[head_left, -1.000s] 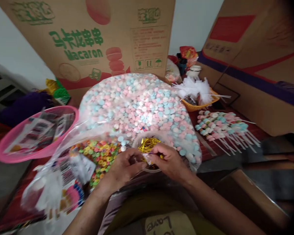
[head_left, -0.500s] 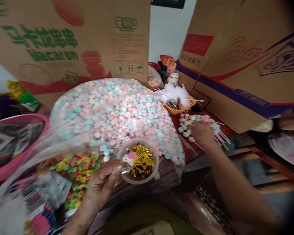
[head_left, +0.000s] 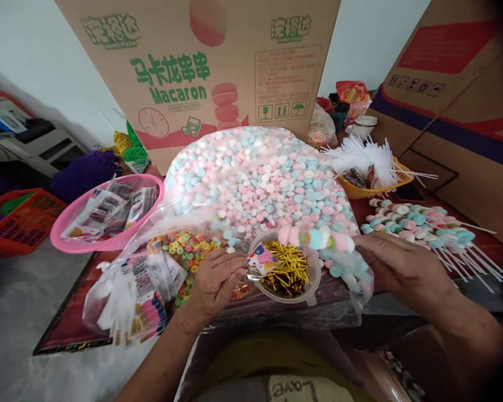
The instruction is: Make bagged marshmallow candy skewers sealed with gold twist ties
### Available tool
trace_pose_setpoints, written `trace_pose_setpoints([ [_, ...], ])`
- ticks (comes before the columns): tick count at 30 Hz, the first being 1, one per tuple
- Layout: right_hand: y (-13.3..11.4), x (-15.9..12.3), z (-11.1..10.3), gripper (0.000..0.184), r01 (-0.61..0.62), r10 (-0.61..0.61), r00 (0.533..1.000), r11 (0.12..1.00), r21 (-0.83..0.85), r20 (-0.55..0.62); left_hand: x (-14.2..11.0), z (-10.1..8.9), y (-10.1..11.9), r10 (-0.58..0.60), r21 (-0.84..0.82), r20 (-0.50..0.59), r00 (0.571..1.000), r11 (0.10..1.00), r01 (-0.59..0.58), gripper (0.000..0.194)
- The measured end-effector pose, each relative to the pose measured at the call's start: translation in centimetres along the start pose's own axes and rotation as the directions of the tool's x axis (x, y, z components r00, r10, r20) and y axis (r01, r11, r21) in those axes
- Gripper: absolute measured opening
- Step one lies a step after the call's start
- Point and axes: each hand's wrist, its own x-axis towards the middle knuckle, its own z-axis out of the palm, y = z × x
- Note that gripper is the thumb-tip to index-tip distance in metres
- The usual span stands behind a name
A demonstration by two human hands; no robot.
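My left hand (head_left: pixel 218 282) pinches a printed plastic candy bag (head_left: pixel 262 261) by its edge, in front of a round tub of gold twist ties (head_left: pixel 287 268). From the right, my right hand (head_left: pixel 406 262) holds a skewer of marshmallows (head_left: pixel 316 239) in pink, blue, white and green. The skewer lies level above the tub, its far end pointing at the bag. Its stick is hidden by my fingers. Behind the tub spreads a big clear bag of pastel marshmallows (head_left: pixel 255 178). Ring gummies (head_left: pixel 184 251) lie just left of my left hand.
Finished marshmallow skewers (head_left: pixel 423 226) are piled on the right. A yellow basket (head_left: pixel 354 191) holds white sticks. Printed bags fill a pink basket (head_left: pixel 161 198) on the left, and more bags (head_left: pixel 145 296) lie nearer. Large cardboard boxes (head_left: pixel 235 61) stand behind.
My right hand has lifted a marshmallow skewer from the pile and brought it left over the tub. My left hand keeps its pinch on the bag. The view has turned left.
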Motion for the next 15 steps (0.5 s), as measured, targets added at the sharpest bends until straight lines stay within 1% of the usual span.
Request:
trace_pose_setpoints([
  [2,-1.7,1.1,-0.3,0.019,0.16,-0.161,0.987,0.985,-0.07,-0.007,0.1,-0.6,0.0,0.019,0.014,0.008,1.0,1.0,-0.019,0.016],
  [3,-2.1,1.4,-0.4,0.02,0.218,-0.219,0.976,0.97,-0.104,0.001,0.1,-1.0,0.0,0.023,0.023,0.007,1.0,0.999,-0.024,0.016],
  [4,-2.3,1.5,-0.6,0.022,0.252,-0.251,0.968,0.959,-0.13,0.023,0.1,-1.3,0.0,0.024,0.033,0.005,1.0,0.999,-0.024,0.016],
  [7,-2.0,1.4,-1.1,0.026,0.313,-0.302,0.949,0.939,-0.146,0.093,-0.1,-2.3,-0.1,0.029,0.047,-0.001,1.0,0.998,-0.029,0.014],
  [9,-1.9,1.3,-1.4,0.029,0.336,-0.318,0.939,0.931,-0.144,0.133,-0.2,-2.7,-0.3,0.042,0.03,0.021,0.999,0.999,-0.043,0.014],
  [12,-2.4,1.7,-1.9,0.029,0.354,-0.337,0.931,0.928,-0.118,0.144,-0.1,-2.8,-0.4,0.076,-0.031,0.066,0.995,0.997,-0.074,0.015],
  [15,-3.0,2.7,-2.2,0.027,0.351,-0.342,0.928,0.935,-0.042,0.144,0.2,-2.5,-0.3,0.09,-0.083,0.102,0.991,0.993,-0.082,0.015],
])
